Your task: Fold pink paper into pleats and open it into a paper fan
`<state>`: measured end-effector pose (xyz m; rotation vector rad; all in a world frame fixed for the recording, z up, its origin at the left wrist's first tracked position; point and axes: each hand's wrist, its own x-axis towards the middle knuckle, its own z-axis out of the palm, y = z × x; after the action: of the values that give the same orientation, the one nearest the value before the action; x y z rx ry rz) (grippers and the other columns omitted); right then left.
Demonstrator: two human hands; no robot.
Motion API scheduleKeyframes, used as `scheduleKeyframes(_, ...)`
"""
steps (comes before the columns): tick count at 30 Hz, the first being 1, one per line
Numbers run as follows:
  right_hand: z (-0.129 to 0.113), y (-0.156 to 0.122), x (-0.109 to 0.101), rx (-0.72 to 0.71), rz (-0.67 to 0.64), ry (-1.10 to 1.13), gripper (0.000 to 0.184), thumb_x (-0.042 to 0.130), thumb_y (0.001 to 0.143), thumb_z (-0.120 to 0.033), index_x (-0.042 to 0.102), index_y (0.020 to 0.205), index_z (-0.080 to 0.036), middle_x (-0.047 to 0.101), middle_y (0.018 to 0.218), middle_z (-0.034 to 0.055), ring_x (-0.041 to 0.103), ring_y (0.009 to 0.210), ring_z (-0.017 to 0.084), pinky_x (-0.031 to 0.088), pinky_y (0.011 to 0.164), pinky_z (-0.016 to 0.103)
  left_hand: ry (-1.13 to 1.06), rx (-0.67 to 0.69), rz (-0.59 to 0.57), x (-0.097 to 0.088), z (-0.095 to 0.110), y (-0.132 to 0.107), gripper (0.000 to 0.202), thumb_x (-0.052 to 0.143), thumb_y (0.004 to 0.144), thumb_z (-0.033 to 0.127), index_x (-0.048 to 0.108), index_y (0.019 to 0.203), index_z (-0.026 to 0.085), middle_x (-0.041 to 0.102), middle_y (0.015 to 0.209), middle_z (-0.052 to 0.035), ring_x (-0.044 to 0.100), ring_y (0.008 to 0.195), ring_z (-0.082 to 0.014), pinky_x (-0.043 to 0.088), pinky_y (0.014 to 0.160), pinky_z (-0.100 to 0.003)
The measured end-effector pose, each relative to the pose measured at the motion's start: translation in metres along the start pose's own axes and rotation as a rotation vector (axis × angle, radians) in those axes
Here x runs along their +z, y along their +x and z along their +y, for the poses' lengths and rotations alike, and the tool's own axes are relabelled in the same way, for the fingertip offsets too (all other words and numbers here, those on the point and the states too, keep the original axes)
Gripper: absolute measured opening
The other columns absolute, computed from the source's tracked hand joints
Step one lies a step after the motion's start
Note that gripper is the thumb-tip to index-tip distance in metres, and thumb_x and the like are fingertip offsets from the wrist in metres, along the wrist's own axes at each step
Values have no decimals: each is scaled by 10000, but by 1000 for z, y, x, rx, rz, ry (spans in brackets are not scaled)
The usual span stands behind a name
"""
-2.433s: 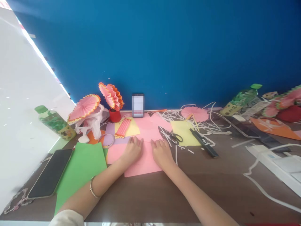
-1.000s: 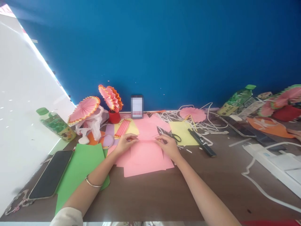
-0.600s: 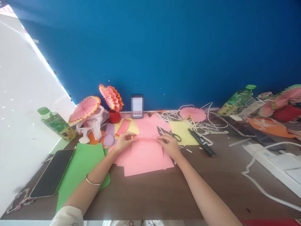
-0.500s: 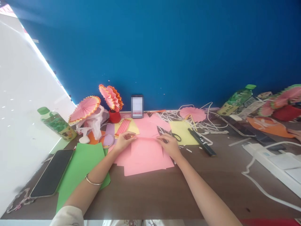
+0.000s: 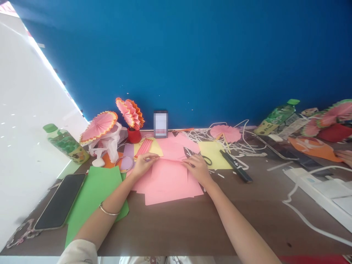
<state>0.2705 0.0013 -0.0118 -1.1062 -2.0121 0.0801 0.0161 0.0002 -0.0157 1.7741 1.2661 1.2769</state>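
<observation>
Between my two hands a sheet of pink paper [image 5: 169,176] is held by its far edge, where a narrow fold runs across. My left hand [image 5: 145,164] pinches the fold's left end between thumb and fingers. At the right end, my right hand [image 5: 197,168] pinches the same fold. More pink sheets lie under it on the desk. Beyond my left hand rests a pleated pink strip [image 5: 145,147] on yellow paper. Black-handled scissors [image 5: 207,160] lie partly hidden behind my right hand.
Green paper [image 5: 96,194] and a phone [image 5: 61,201] lie at the left. Paper fan flowers [image 5: 100,126] and a bottle [image 5: 66,143] stand behind. A black cutter [image 5: 235,167], white cables [image 5: 247,146] and a power strip [image 5: 321,190] are at the right. Another person's hand [image 5: 345,157] shows at the right edge.
Both hands keep their pinch on the folded edge and have shifted only slightly. The fold now looks a little more tilted, its right end lower. The other person's hand moved slightly.
</observation>
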Motion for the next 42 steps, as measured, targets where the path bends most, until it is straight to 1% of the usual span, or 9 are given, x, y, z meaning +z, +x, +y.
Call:
scheduleKeyframes(5, -2, -2, -12, -245, 207, -234, 149, 528, 813, -150, 665, 808, -208, 665, 774, 44, 558, 786, 168, 400, 711, 301, 594, 440, 212, -2, 5, -6, 164, 512, 829, 212, 668, 831, 262, 701, 807, -10, 571, 806, -172, 334, 839, -391)
scheduleKeyframes(7, -3, -3, -17, -286, 252, -293, 144, 536, 804, -131, 657, 812, -207, 665, 795, 45, 545, 828, 173, 379, 731, 306, 734, 553, 221, -3, 6, -9, 187, 498, 831, 167, 652, 844, 272, 699, 868, 2, 561, 852, -179, 294, 859, -398)
scheduleKeyframes(11, 1, -2, -14, -345, -20, -320, 189, 487, 830, -138, 631, 723, -197, 641, 748, 30, 518, 795, 164, 335, 763, 320, 869, 619, -9, -6, 5, -8, 213, 458, 832, 113, 623, 872, 242, 687, 898, -1, 546, 885, -181, 307, 840, -370)
scheduleKeyframes(13, 2, -2, -5, -310, -140, -340, 223, 467, 840, -158, 611, 673, -188, 624, 736, 34, 506, 771, 165, 315, 773, 332, 860, 605, -149, -7, 4, -7, 227, 439, 825, 84, 614, 886, 216, 680, 869, -13, 553, 861, -169, 331, 819, -348)
scheduleKeyframes(16, 0, -4, 8, -270, -183, -362, 173, 458, 844, -174, 620, 785, -178, 619, 797, 54, 500, 802, 179, 304, 774, 333, 807, 531, -247, -6, 0, -5, 236, 427, 802, 57, 614, 855, 191, 665, 806, -26, 564, 803, -155, 358, 788, -325)
scheduleKeyframes(22, -7, -5, 20, -305, -286, -321, 236, 409, 826, -63, 618, 823, -172, 594, 775, 58, 501, 753, 166, 324, 740, 306, 814, 409, -256, 1, 1, -6, 174, 447, 787, 94, 602, 803, 172, 622, 768, -45, 549, 790, -170, 381, 775, -328)
scheduleKeyframes(28, -4, -4, 18, -240, -355, -155, 234, 404, 864, -132, 634, 864, -178, 585, 777, 59, 524, 766, 168, 379, 725, 302, 793, 433, -360, 3, 6, -6, 208, 425, 849, 149, 618, 908, 198, 598, 818, -48, 536, 812, -169, 402, 736, -307)
scheduleKeyframes(36, 1, 1, 10, 15, -387, 100, 203, 450, 846, -202, 653, 855, -196, 623, 832, 51, 567, 812, 171, 439, 755, 311, 455, 301, -350, -3, -9, 0, 243, 436, 861, 224, 653, 966, 197, 639, 857, -68, 574, 803, -163, 443, 722, -285)
scheduleKeyframes(42, 6, 4, 11, 219, -361, 136, 139, 496, 789, -233, 608, 726, -180, 614, 710, 24, 546, 664, 153, 420, 628, 276, 303, 146, -261, -3, -13, 6, 208, 498, 823, 243, 677, 907, 179, 676, 851, -67, 605, 785, -162, 463, 717, -282)
